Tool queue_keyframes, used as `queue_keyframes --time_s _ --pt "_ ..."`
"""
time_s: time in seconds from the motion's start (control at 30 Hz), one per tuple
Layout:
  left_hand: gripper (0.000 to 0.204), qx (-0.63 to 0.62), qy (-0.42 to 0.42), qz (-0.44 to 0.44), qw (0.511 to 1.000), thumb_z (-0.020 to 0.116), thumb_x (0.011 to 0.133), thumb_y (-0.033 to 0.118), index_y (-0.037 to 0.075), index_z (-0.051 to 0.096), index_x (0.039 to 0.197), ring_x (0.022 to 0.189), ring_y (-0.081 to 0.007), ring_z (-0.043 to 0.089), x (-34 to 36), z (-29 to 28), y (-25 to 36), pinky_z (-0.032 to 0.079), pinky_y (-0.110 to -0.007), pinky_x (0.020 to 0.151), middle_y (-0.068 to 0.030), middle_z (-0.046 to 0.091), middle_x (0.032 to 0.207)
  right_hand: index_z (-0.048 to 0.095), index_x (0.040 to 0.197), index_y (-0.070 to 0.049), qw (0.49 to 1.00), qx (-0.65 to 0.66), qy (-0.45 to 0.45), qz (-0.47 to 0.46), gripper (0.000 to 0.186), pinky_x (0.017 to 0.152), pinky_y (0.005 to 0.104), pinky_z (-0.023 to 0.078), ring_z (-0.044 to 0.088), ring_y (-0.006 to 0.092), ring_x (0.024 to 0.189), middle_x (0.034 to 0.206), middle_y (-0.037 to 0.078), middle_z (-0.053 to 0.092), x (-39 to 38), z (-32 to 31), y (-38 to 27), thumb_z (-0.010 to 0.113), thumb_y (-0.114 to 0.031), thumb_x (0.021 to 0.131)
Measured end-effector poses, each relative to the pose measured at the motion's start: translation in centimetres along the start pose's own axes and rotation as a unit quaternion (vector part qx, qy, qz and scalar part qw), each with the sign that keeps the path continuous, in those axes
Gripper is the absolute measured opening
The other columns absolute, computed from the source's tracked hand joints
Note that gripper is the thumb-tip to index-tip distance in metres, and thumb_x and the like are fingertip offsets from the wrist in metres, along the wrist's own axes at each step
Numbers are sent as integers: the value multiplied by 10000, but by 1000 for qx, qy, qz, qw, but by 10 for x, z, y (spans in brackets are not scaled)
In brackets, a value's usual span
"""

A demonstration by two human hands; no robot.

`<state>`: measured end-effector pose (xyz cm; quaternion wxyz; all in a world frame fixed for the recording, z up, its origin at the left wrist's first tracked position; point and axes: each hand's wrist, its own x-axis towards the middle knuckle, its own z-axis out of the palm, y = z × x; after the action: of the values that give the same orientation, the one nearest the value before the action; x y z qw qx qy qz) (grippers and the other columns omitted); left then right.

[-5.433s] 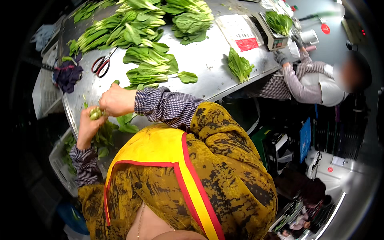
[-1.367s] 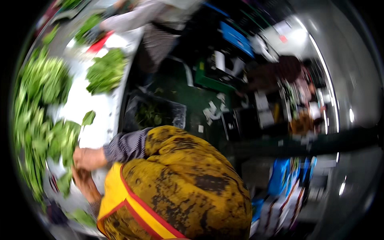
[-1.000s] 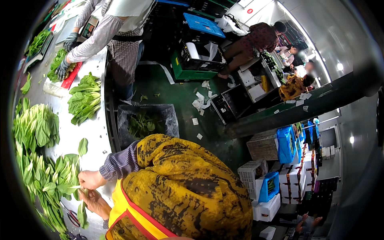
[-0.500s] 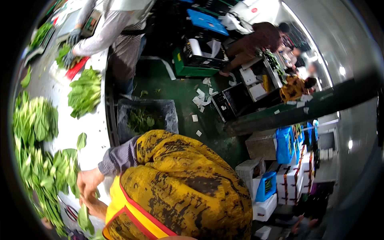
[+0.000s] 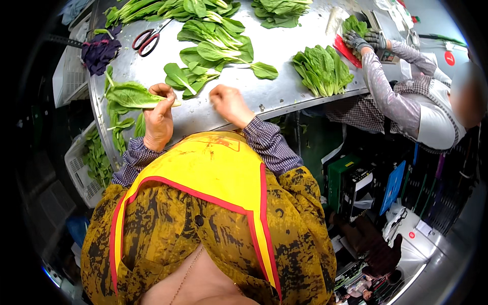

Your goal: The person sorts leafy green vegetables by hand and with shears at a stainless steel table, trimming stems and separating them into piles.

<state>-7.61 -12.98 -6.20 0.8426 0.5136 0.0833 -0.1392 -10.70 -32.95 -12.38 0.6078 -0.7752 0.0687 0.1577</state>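
My left hand [image 5: 159,121] is closed round the stem end of a leafy green [image 5: 129,95], whose leaves point left. Beside it, apart from the left hand, my right hand [image 5: 231,105] has its fingers curled in, slightly blurred at the tips. Whether anything small is inside them is hidden. Just beyond both hands, loose leafy greens [image 5: 190,77] lie on the metal table [image 5: 274,96], joining a longer row of greens [image 5: 216,40]. Red-handled scissors [image 5: 147,41] lie to the far left of that row.
Trimmed leaves [image 5: 120,132] hang over the table's left edge, above a white crate [image 5: 81,168] of greens. Dark purple cloth [image 5: 101,50] lies at the left corner. Another bunch of greens [image 5: 322,71] lies right, near a co-worker's gloved hands [image 5: 363,40]. Green and black crates [image 5: 348,178] stand behind.
The view has swung round, so the table now spans the top and the co-worker appears at the right. My hands, close together before, are now apart, the left one holding the leafy green.
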Motion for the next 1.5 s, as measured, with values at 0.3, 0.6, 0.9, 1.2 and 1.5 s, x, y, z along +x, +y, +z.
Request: queue_keyframes --time_s 0.3,0.6,0.9,1.2,1.5 --pt "132 -168 2 -105 980 538 866 18 44 542 996 731 -156 529 4 -6 -10 447 -322 742 -46 529 840 606 989 -17 936 -279 138 -163 258 784 449 483 580 378 874 973 206 573 50 -21 17 669 -93 751" --pt "235 -157 39 -77 984 640 894 121 -15 555 1065 686 -95 466 1 -12 -6 413 -264 664 -2 497 787 585 1070 45 938 325 9 123 264 617 231 501 597 111 731 865 49 625 26 -24 -16 674 -74 852" --pt "238 -264 23 -174 948 615 907 81 -10 543 1115 718 -122 483 13 5 -16 451 -274 657 -59 549 937 593 1063 6 899 433 1 64 223 643 235 520 645 127 742 883 55 658 3 -7 -68 665 -83 872" --pt "299 -230 -86 -188 951 664 881 175 41 541 1119 753 -120 503 20 -7 -13 464 -256 660 -17 553 888 590 994 1 836 511 -133 149 138 607 235 514 645 119 686 853 98 684 11 6 -67 622 -97 902" --pt "194 -281 -44 -196 938 608 927 183 35 589 1050 685 -73 473 21 -29 -12 414 -226 629 6 520 790 590 1007 9 812 523 -181 185 337 646 277 517 652 159 731 893 133 687 19 18 -74 477 -308 991"
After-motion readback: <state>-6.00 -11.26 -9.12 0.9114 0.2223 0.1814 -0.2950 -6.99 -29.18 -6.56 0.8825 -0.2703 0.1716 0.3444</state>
